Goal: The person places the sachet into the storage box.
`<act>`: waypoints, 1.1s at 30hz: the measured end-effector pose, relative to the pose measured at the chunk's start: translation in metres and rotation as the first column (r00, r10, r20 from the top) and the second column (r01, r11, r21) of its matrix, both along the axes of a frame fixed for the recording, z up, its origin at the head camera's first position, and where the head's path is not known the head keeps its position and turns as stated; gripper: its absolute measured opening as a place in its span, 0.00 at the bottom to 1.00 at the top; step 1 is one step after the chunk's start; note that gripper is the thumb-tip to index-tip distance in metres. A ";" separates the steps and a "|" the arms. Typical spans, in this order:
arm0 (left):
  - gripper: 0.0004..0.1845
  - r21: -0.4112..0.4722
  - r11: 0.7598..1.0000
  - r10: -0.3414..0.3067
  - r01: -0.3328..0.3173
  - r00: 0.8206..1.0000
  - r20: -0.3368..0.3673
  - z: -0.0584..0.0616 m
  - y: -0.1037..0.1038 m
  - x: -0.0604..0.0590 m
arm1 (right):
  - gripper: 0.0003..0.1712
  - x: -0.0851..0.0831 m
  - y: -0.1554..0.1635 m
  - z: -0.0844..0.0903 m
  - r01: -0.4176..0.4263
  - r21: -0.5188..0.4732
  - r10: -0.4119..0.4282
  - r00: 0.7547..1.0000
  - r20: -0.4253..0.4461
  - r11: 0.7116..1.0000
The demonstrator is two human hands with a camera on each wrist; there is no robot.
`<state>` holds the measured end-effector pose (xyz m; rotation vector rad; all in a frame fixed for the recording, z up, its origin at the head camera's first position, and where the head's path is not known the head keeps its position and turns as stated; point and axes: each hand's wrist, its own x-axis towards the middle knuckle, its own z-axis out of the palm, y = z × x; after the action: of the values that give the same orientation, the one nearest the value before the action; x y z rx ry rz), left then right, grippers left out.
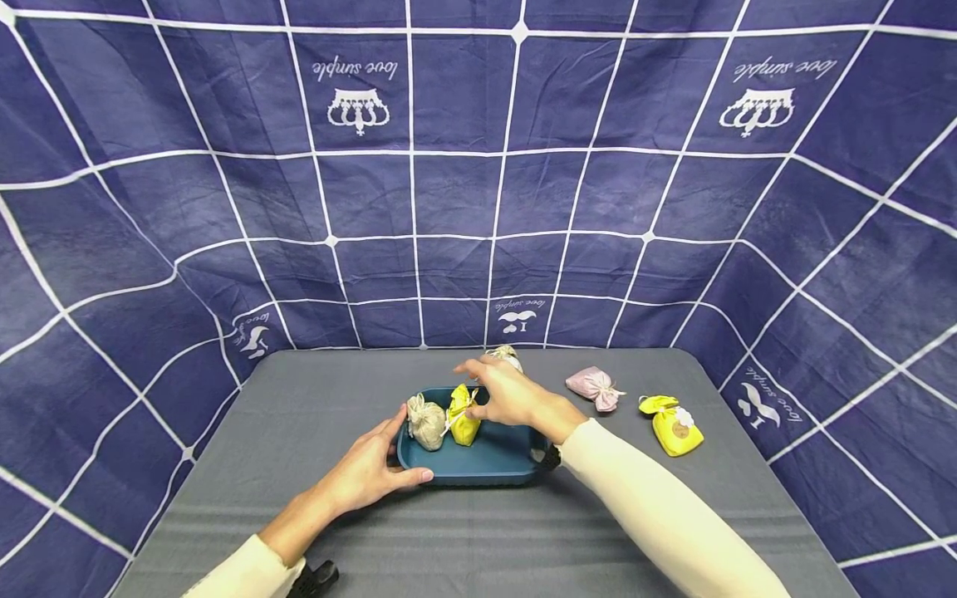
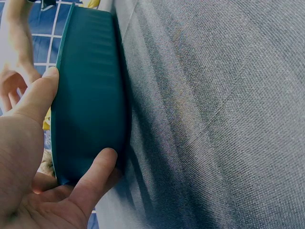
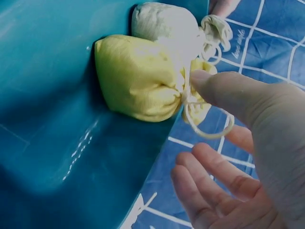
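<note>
Left hand (image 1: 366,475) grips the near-left corner of the teal tray (image 1: 478,469); thumb along the front wall, fingers (image 2: 93,179) curled round the corner, so it braces the tray on the grey tabletop (image 1: 299,415). Inside the tray, left end: beige sachet (image 1: 427,423), then yellow sachet (image 1: 463,425) touching it, both lying on the tray floor. Right hand (image 1: 508,397) hovers over the yellow sachet; fingers apart and relaxed, thumb tip at the sachet's tied neck, nothing clamped. Looks like the placing step for the yellow one, at or just after let-go. Behind the right hand another pale sachet (image 1: 507,355), mostly hidden; further right a pink sachet (image 1: 594,387), then a yellow sachet with flower (image 1: 673,427), all on the tabletop, well apart from the tray. Next move likely calls for: right hand clears the cord loop without snagging, reaches to a loose sachet; left keeps the tray steady.
</note>
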<state>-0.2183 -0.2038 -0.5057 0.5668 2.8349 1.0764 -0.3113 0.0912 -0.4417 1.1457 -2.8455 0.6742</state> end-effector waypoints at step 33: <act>0.72 -0.010 1.000 0.021 -0.021 1.000 0.011 -0.001 0.001 0.000 | 0.32 0.019 0.150 -0.025 0.337 -0.189 -0.361 0.925 -0.115 0.922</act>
<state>-0.2184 -0.2032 -0.5064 0.5302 2.8415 1.0642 -0.2923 0.2417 -0.4664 0.6098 -2.7013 0.7482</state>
